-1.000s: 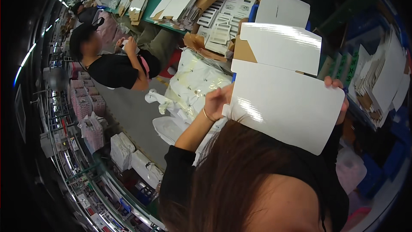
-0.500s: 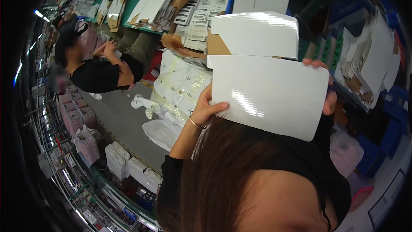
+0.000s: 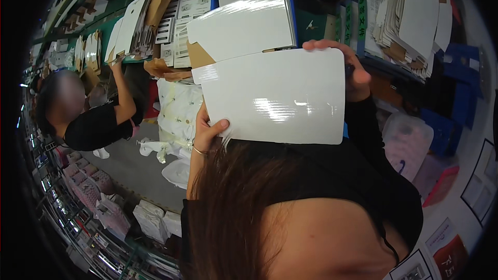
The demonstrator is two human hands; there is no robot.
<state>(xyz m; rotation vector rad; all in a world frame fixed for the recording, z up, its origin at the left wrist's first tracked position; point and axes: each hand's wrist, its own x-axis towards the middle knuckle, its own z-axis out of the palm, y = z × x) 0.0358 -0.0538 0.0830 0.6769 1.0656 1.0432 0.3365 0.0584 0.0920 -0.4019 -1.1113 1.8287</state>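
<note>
A glossy white cardboard box blank point(image 3: 275, 98) is held in front of my chest, its broad face toward me. At its lower left corner my left hand point(image 3: 209, 130) grips the edge, thumb on top and the other fingers mostly behind. My right hand point(image 3: 353, 70) holds the upper right corner, fingers curled over the rim. A small dark object shows by the right fingers, too little seen to name. Just beyond the blank, more white box blanks point(image 3: 244, 26) with a brown inner side lie in a blue bin point(image 3: 292, 8).
Printed white sheets point(image 3: 189, 8) and a stack of flat cartons point(image 3: 132, 23) lie on the green bench. More flat cartons point(image 3: 420, 15) stand at right, above blue bins point(image 3: 459, 101). A co-worker point(image 3: 98, 122) stands at left. White plastic bags point(image 3: 179, 103) are beyond my left arm.
The blank stays in both hands, and its tilt in the picture has changed. The whole view has shifted. The co-worker's arm has gone up to the cartons on the bench.
</note>
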